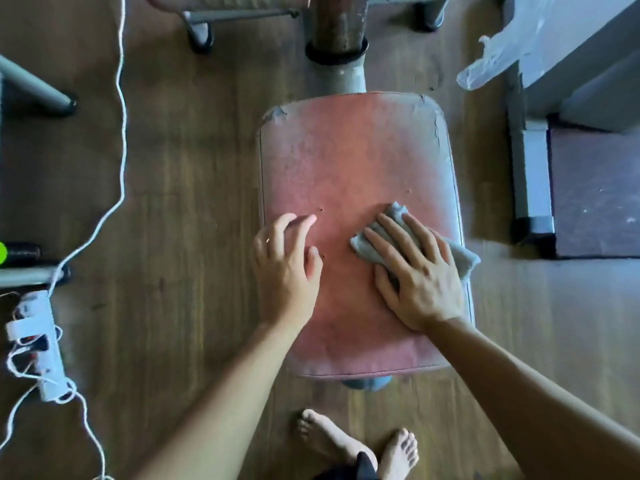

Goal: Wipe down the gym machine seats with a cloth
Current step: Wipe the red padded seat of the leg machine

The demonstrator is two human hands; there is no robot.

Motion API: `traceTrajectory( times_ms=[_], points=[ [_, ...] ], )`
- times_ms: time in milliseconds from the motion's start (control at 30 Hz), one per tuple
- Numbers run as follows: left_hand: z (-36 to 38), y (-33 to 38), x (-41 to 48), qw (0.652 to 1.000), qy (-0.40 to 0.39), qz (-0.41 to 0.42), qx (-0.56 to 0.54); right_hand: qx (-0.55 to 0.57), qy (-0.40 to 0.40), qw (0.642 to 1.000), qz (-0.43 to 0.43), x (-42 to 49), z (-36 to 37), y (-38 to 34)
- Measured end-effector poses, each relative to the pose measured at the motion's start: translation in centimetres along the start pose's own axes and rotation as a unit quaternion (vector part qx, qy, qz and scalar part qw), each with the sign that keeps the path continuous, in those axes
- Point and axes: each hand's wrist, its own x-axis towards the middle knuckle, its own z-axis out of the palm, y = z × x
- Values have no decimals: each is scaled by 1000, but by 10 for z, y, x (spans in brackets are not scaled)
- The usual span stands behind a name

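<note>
A worn red padded seat (353,150) with cracked far corners fills the middle of the head view. A grey cloth (460,256) lies on the seat's right side, reaching over the right edge. My right hand (414,271) presses flat on the cloth with straight, spread fingers. My left hand (285,268) rests on the seat's left edge, fingers relaxed, holding nothing.
A grey metal post (341,69) rises behind the seat. A white power strip (38,344) and white cables (119,98) lie on the wooden floor at left. Grey machine frames (530,174) stand at right. My bare feet (356,445) are below the seat.
</note>
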Motion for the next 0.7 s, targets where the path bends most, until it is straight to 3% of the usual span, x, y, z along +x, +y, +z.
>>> traceTrajectory(
  times_ms=[700],
  points=[
    [6, -8, -1, 998, 29, 45, -24, -25, 23, 999, 18, -3, 2, -2]
  ],
)
